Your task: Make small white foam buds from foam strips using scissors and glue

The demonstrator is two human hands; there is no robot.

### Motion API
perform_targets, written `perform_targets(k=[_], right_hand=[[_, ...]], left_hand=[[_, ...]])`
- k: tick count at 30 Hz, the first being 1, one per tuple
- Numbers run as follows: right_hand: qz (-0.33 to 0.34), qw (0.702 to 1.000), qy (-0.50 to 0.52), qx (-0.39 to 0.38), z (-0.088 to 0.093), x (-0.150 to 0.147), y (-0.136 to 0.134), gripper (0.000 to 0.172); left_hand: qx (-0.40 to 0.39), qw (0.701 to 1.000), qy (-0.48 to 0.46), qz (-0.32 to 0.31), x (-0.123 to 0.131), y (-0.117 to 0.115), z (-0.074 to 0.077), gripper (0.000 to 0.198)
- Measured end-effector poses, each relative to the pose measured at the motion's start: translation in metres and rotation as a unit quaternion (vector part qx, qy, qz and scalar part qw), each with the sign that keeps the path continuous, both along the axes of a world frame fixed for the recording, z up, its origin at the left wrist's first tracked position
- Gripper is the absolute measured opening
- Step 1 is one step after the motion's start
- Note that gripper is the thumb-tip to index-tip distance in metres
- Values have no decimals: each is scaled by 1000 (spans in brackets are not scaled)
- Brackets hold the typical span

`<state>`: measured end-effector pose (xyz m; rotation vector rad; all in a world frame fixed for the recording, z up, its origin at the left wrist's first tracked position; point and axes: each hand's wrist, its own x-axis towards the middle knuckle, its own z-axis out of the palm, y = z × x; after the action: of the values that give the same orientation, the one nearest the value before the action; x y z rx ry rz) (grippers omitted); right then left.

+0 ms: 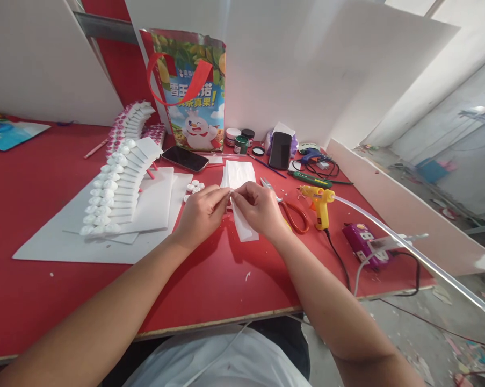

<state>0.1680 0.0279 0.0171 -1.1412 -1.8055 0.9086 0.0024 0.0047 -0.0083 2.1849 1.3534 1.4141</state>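
Note:
My left hand (204, 212) and my right hand (263, 208) meet over the middle of the red table. Both are closed, with thumbs and forefingers pinched together at the tips. A small bit of white paper shows between the fingertips, mostly hidden by them. Under my right hand a strip of white paper (246, 230) slants toward me; whether it joins the pinched bit I cannot tell. Beyond the hands lies a stack of white paper strips (242, 171). Several small white rolled paper pieces (196, 186) sit by my left hand. Red-handled scissors (296, 216) lie beside my right hand.
A curved row of white folded paper pieces (117, 188) rests on white boards (161, 207) at left. A yellow glue gun (318, 204) with a long glue stick stands at right, near a purple power box (361, 244). Phone (185, 159), paint jars (241, 144) and printed bag (194, 97) are behind.

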Motion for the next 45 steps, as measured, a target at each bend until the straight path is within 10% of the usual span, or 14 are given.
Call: perform_targets(k=[3,9,16,25,35,45], right_hand=[[35,975,135,-174,1,4,8,38],[132,834,272,-462,6,7,15,34],[179,861,287,-380,4,4,9,27],[5,982,93,-166,-2,-5,5,27],[15,962,194,-189,3,-11,-3,40],[51,981,147,-114,3,0,2,35]], left_hand=[[-25,998,-53,19,-1,1,3,26],[-36,995,-86,26,-4,2,5,24],[-41,996,-80,24,-2,2,2,26],[-18,997,-43,53,2,1,-2,26],[84,977,173,88,-2,4,-8,42],[-47,992,-115,-13,0,0,3,25]])
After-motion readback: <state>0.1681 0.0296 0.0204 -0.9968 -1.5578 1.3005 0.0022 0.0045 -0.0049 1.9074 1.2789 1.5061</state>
